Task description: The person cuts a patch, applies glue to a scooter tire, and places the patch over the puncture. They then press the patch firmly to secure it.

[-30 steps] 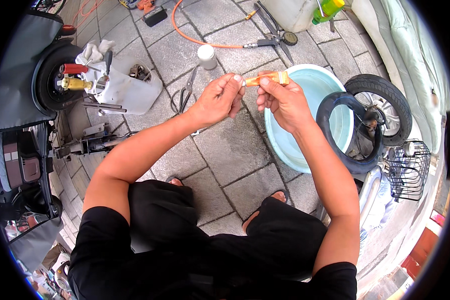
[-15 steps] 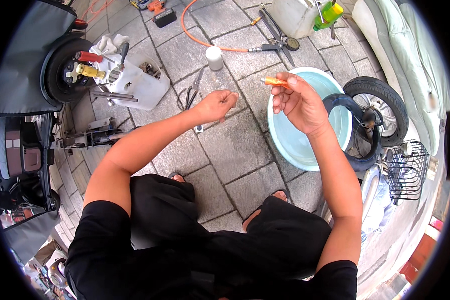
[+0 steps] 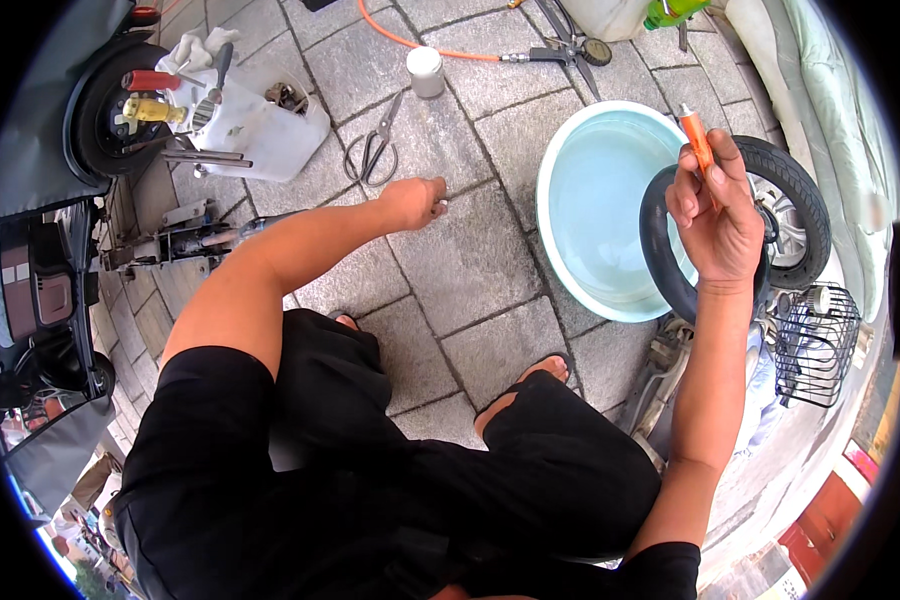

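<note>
My right hand (image 3: pixel 718 215) is closed on an orange tube (image 3: pixel 696 135) with a pale nozzle pointing up, held over the black inner tube (image 3: pixel 658 240). That inner tube lies against the right side of a pale blue basin (image 3: pixel 560 150) of water and a tyred wheel (image 3: pixel 805 210). My left hand (image 3: pixel 412 203) hangs over the paving with its fingers curled around what looks like a small white cap (image 3: pixel 443 205). Just beyond it, black-handled scissors (image 3: pixel 370 165) lie on the ground, near a white lidded jar (image 3: pixel 426 65).
A cut plastic container (image 3: pixel 280 145) of tools stands at left by a wheel (image 3: pixel 110 115) and metal parts (image 3: pixel 185 240). An orange hose (image 3: pixel 440 52) with a gauge (image 3: pixel 595 53) runs across the back. A wire basket (image 3: pixel 815 350) sits at right; a scooter (image 3: pixel 30 300) at far left.
My hands have come apart. My right hand has carried the orange tube rightward and turned it upright, while my left hand has moved a little down and left.
</note>
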Demonstrator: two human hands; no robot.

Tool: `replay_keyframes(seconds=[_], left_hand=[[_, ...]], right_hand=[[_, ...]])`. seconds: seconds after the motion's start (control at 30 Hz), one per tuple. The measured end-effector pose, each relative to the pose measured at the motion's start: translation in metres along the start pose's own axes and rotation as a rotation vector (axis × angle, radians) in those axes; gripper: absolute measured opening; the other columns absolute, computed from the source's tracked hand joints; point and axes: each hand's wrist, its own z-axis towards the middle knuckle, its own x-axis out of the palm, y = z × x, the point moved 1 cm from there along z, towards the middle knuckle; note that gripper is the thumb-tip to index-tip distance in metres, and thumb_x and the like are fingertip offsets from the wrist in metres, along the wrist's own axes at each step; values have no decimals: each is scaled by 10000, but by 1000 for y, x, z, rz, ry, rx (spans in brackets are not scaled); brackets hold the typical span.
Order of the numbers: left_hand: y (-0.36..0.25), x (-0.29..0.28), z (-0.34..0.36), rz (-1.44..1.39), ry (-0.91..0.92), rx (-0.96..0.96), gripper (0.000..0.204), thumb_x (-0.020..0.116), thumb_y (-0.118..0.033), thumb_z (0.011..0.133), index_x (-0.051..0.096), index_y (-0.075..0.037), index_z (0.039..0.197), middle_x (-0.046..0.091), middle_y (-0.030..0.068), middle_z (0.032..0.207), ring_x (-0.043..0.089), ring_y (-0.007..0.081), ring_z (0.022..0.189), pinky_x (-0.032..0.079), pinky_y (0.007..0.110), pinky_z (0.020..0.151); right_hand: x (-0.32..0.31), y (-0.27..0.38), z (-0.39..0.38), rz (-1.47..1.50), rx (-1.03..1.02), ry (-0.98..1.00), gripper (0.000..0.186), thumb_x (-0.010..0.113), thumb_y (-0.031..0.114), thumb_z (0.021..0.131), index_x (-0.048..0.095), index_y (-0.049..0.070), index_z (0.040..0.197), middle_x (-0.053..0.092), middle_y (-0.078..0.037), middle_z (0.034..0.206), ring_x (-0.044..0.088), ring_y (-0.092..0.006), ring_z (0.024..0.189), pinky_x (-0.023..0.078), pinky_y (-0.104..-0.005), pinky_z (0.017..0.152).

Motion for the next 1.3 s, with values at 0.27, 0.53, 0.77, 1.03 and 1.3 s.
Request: replay_keyframes(seconds=[0.27, 0.53, 0.77, 1.03, 1.3], left_hand=[[-88, -91, -9, -271, -132, 22, 393, 723, -370, 1007, 603, -31, 1166, 723, 147, 874, 709, 227, 803, 570, 373, 742], [-272, -95, 42, -1136, 87, 57, 820, 805, -455, 940, 462, 107, 1427, 625, 191, 1264, 655, 210, 1075, 602, 379, 919], [-326, -80, 90, -1561, 284, -177, 852, 809, -245, 926, 328, 81, 1549, 611, 145, 1229, 652, 227, 1098, 560, 419, 993], [-315, -9, 83, -1803, 280, 72, 762, 695, 24, 936, 346, -78, 1606, 606, 64, 1183, 629, 155, 1056, 537, 340, 959], [-306, 17, 74, -1889, 309, 132, 809, 656, 66, 953, 297, -136, 1650, 587, 51, 1330, 618, 136, 1119, 518, 335, 996]], right_hand=[[-31, 49, -4, -116, -154, -53, 500, 669, 126, 1009, 539, -8, 1472, 717, -155, 1244, 633, -152, 823, 499, -310, 729], [-63, 59, -24, -74, -75, -205, 347, 667, 188, 1022, 603, 1, 1307, 682, -84, 990, 603, -155, 726, 475, -314, 667], [-62, 52, -29, -328, 27, -376, 366, 688, 241, 1028, 646, -13, 1288, 701, -62, 888, 606, -131, 672, 468, -263, 608], [-80, 65, -24, -903, 453, -219, 337, 701, 264, 1023, 708, 20, 1254, 675, 11, 831, 553, -55, 646, 418, -218, 560], [-81, 47, -59, -1260, 663, -159, 350, 696, 302, 1021, 738, -12, 1168, 632, -27, 774, 562, -112, 727, 478, -312, 677]])
